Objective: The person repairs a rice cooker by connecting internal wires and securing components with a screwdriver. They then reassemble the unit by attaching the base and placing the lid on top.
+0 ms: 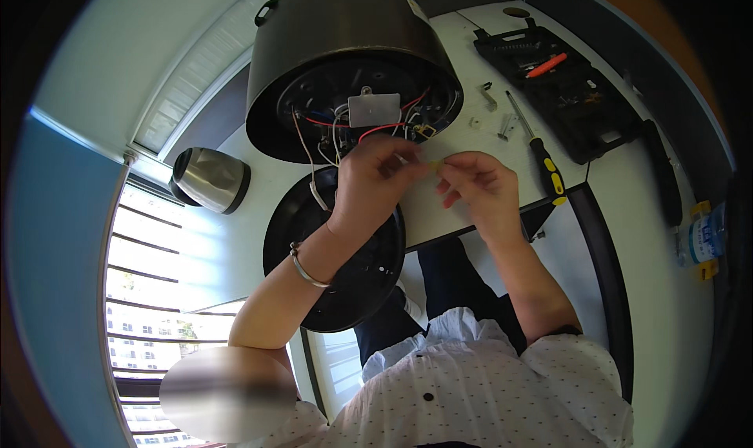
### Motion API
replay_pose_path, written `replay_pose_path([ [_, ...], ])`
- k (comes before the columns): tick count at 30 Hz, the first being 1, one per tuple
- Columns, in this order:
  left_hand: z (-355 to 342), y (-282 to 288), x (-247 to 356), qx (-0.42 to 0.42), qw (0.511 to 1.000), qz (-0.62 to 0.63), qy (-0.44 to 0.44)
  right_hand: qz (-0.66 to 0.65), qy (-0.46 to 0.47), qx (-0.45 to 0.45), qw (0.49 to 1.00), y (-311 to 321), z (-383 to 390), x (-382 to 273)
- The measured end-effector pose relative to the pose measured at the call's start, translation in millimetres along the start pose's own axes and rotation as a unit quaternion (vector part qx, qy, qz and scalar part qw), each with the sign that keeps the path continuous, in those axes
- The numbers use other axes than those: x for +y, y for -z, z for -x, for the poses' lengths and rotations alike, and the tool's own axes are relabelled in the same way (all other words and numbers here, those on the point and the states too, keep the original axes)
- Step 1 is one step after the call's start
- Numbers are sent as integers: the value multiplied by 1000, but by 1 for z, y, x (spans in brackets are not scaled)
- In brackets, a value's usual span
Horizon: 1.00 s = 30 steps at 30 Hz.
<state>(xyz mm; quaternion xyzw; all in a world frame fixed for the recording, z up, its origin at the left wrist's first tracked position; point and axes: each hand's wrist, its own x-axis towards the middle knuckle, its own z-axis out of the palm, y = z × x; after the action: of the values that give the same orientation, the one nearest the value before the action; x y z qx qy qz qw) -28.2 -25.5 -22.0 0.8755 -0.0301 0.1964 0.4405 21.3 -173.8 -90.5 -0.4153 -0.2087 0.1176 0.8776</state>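
A large dark pot-shaped appliance lies on its side, its open underside facing me. Inside show red and white wires and a grey metal plate. Just in front of this opening, my left hand and my right hand meet fingertip to fingertip. Both pinch a small yellowish piece, too small and partly covered to name. Below my left hand, a round black base cover leans at the table's edge, partly hidden by my forearm. A white wire with a sleeve runs from the appliance down over it.
Right of my hands lies a yellow-and-black screwdriver, near screws and a bent metal bracket. Beyond it is an open black tool case holding an orange-handled tool. A steel kettle lies left; a bottle is far right.
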Motion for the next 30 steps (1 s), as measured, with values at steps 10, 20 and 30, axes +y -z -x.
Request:
replay_pose_path([
  [10,-10,5,3,106,923,-308,-205,32,1,43,999,9,-1,0],
  [20,-20,2,-1,96,876,-417,-222,30,-7,36,999,12,-1,2],
  [30,-32,10,-5,110,925,-291,-220,42,-20,29,999,8,-4,0],
])
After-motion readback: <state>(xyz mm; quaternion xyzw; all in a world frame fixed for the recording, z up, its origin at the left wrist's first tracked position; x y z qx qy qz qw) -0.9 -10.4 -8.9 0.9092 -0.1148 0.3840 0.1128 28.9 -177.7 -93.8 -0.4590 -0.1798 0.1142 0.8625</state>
